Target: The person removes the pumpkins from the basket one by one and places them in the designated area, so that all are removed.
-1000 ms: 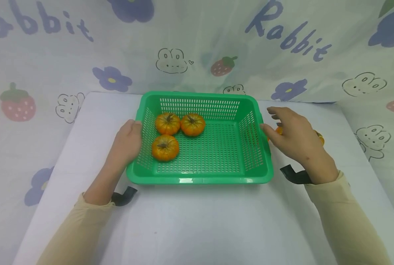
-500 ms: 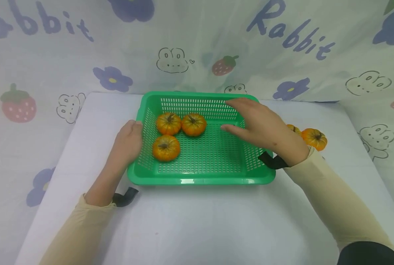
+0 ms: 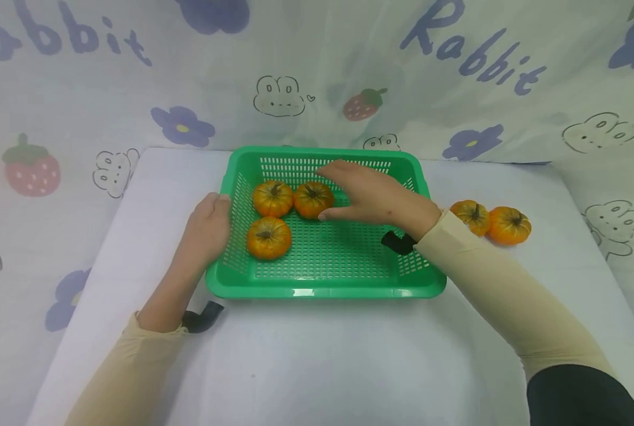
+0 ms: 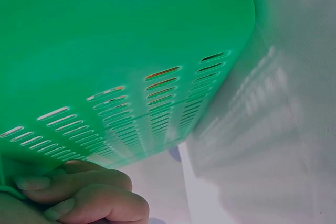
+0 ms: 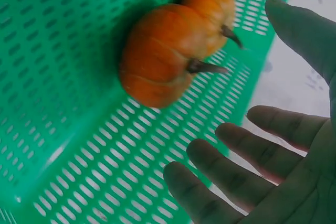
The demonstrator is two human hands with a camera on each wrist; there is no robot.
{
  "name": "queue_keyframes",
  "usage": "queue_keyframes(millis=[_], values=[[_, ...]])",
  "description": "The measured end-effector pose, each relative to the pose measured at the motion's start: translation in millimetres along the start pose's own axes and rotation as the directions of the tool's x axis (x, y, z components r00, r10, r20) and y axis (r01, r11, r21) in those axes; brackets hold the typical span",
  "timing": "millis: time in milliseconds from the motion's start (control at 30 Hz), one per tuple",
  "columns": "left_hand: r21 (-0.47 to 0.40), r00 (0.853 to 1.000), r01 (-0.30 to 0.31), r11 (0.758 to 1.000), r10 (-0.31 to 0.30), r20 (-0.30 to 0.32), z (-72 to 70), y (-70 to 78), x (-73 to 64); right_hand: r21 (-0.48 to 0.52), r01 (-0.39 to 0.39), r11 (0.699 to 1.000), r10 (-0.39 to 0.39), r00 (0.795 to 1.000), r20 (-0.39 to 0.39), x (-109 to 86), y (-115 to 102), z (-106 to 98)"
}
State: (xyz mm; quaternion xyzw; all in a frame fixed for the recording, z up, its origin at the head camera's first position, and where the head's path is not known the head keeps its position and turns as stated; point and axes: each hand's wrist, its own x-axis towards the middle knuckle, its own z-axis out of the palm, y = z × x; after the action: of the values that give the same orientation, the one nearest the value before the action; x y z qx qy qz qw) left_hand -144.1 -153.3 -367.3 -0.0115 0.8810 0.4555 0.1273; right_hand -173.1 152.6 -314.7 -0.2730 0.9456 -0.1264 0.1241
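A green plastic basket [image 3: 327,291] holds three small orange pumpkins: one at the back left [image 3: 273,198], one beside it [image 3: 310,204] and one in front [image 3: 269,238]. My left hand [image 3: 208,228] grips the basket's left rim; its curled fingers [image 4: 105,195] show against the outer wall in the left wrist view. Over the inside of the basket is my right hand [image 3: 372,195], thumb and fingers spread and holding nothing. Its fingertips are close to the right-hand pumpkin of the back pair, whose stem points up. In the right wrist view that pumpkin [image 5: 160,56] lies just beyond the fingers.
Two more pumpkins, one nearer [image 3: 471,216] and one farther right [image 3: 509,225], lie side by side on the white tabletop [image 3: 317,361], right of the basket. A cloth backdrop [image 3: 322,53] printed with rabbits, flowers and strawberries rises behind the table.
My right hand has moved left from beside the basket's right rim to above its inside, near the back pumpkins, uncovering the two pumpkins on the table. My left hand keeps its grip.
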Motion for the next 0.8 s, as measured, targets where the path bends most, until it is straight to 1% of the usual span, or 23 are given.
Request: queue_keyframes(millis=[133, 267, 367, 500, 800], values=[[-0.005, 1.000, 0.012, 1.000, -0.012, 0.011, -0.3, 0.8, 0.5, -0.008, -0.015, 1.000, 0.016, 0.998, 0.068, 14.7, 3.4, 8.0], [-0.002, 0.999, 0.026, 1.000, -0.026, 0.018, -1.8, 1.6, 0.6, 0.006, -0.048, 0.999, 0.047, 0.993, 0.108, 25.0, 9.5, 13.0], [0.004, 0.999, 0.034, 0.999, -0.034, 0.018, -2.7, 1.6, -0.1, 0.035, -0.059, 0.998, 0.055, 0.992, 0.118, 30.1, 13.5, 17.1], [-0.009, 0.999, 0.033, 0.999, -0.033, 0.015, -2.8, 0.9, -0.8, 0.062, -0.063, 0.996, 0.055, 0.991, 0.122, 34.4, 17.0, 24.2], [-0.027, 1.000, 0.020, 0.999, -0.019, 0.013, -0.8, -1.5, 3.0, 0.048, -0.065, 0.997, 0.061, 0.995, 0.083, 38.5, 22.8, 33.0]])
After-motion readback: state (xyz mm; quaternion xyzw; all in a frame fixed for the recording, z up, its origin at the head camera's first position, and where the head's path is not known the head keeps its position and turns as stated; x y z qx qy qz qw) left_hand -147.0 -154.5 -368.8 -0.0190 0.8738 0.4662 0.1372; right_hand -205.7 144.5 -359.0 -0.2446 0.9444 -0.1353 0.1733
